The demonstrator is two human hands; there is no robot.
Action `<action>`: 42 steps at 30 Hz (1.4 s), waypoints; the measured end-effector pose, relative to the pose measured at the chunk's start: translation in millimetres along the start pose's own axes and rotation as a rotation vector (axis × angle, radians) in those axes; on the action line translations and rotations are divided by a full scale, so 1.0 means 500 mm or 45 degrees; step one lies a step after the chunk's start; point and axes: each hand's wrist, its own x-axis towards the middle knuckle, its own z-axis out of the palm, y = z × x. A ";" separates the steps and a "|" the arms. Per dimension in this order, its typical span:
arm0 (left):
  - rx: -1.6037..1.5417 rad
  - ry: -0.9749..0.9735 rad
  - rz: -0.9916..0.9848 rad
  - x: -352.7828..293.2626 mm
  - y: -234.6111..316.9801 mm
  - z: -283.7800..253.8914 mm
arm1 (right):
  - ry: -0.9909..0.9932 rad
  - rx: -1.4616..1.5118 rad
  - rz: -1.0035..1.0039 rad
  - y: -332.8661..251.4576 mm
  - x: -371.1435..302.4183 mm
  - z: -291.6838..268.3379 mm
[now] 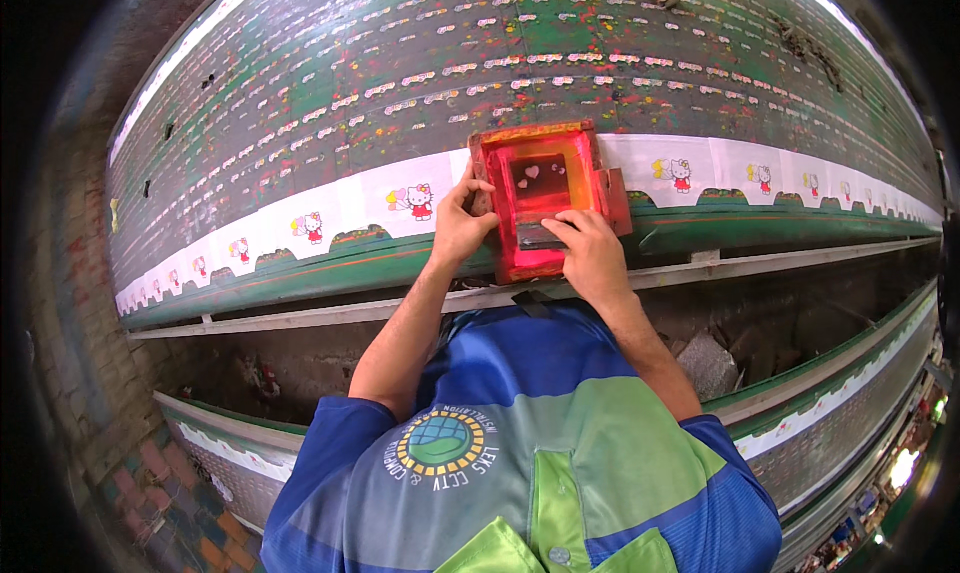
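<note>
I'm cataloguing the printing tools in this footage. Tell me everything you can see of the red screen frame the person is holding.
The screen frame is a small rectangle, its border apparently wood, stained red and orange with ink. Its translucent red mesh centre shows small pale heart-shaped openings. It lies flat on the white fabric strip along the long table's near edge, between printed cartoon figures. The left hand grips its left side; the right hand presses a dark squeegee against the mesh near the lower edge.

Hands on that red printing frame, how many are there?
2. The left hand holds the left edge of the red frame; the right hand rests on its lower part. No other hands show, and none seem hidden.
</note>
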 end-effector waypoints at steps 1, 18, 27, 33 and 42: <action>-0.010 -0.011 -0.022 0.000 0.005 0.001 | 0.006 -0.015 -0.012 0.003 0.002 0.003; -0.117 -0.026 -0.127 -0.014 0.046 -0.008 | -0.276 0.029 -0.091 0.023 0.033 -0.029; -0.025 -0.024 0.028 0.006 0.000 -0.010 | -0.144 -0.068 -0.028 0.045 0.261 -0.009; 0.083 0.011 0.096 -0.003 -0.004 -0.005 | -0.127 -0.015 -0.024 0.031 0.127 0.006; -0.022 0.045 0.037 -0.001 -0.005 0.004 | -0.053 -0.027 -0.070 0.024 0.024 -0.011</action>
